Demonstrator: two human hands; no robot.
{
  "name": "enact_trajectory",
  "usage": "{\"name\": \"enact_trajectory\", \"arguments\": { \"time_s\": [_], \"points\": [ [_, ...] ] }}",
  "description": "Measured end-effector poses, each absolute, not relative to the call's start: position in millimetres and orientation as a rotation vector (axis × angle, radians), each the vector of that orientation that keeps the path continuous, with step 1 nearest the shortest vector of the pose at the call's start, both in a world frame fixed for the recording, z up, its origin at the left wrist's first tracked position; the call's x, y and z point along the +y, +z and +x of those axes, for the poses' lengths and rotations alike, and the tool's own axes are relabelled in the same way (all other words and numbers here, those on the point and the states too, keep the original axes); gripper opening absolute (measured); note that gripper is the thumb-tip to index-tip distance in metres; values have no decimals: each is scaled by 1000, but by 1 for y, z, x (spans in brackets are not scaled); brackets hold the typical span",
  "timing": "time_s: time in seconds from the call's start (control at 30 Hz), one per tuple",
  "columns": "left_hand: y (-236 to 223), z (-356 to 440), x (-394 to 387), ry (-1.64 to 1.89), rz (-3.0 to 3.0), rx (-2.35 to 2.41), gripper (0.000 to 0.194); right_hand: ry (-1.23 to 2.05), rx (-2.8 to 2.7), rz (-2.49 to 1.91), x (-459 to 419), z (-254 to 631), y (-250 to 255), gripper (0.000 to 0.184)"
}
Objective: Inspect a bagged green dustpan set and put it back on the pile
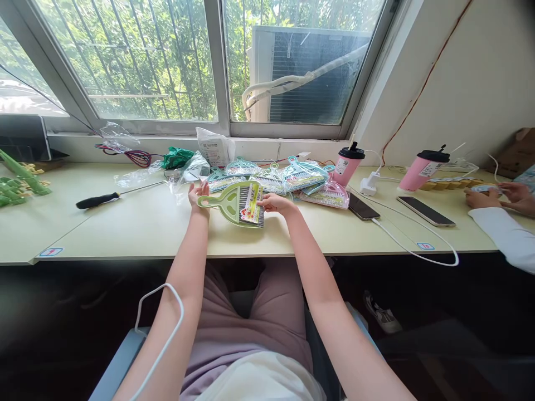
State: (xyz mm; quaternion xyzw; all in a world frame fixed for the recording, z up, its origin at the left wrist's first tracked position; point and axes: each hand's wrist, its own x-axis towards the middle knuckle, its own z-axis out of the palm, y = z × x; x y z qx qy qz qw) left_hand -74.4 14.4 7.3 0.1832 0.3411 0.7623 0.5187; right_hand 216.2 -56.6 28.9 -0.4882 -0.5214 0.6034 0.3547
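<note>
A light green mini dustpan point(228, 206), with a dark-bristled brush nested in it and a yellow printed label point(252, 203), is held just above the table's front part. My left hand point(198, 200) is closed round the end of its handle. At the opposite end, my right hand point(276, 204) pinches the wide edge beside the label, fingers closed on it. Clear plastic wrapping point(179, 192) lies by my left hand. Behind the dustpan is a pile of several wrapped dustpan sets, among them a blue one point(303, 176) and a pink one point(328, 195).
A black-handled screwdriver point(98, 200) lies on the left. Pink cups point(350, 167) and phones point(363, 206) stand or lie on the right, with a white charging cable point(412, 253) hanging over the table edge. Another person's hands point(485, 196) are at the far right.
</note>
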Motion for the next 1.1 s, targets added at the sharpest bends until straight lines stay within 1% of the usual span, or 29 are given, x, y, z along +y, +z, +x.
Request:
{"name": "enact_trajectory", "arguments": {
  "time_s": [0.23,0.33,0.47,0.53,0.63,0.7,0.83,1.0,1.07,1.1],
  "points": [
    [23,-69,-2,1935,359,731,70,1432,-1266,-1468,-56,224,30,17],
    [24,-62,-1,1927,390,746,75,1462,-1221,-1402,-55,225,29,17],
    [21,-54,5,1971,454,772,86,1535,-1181,-1259,-58,226,30,20],
    [18,-50,8,1988,499,796,87,1570,-1178,-1177,-60,225,31,20],
    [15,-44,9,1948,650,822,82,1601,-1162,-1080,-61,221,29,19],
    [15,-39,9,1905,811,808,84,1592,-1124,-1080,-58,217,27,20],
    [16,-26,8,1844,1125,792,105,1535,-989,-1154,-50,211,22,23],
    [11,-14,8,1788,1344,861,120,1502,-862,-1074,-47,207,19,16],
    [9,-13,8,1845,1380,856,118,1541,-895,-1019,-49,205,18,16],
    [9,-13,9,1868,1403,827,112,1565,-929,-997,-49,204,17,17]
  ]
}}
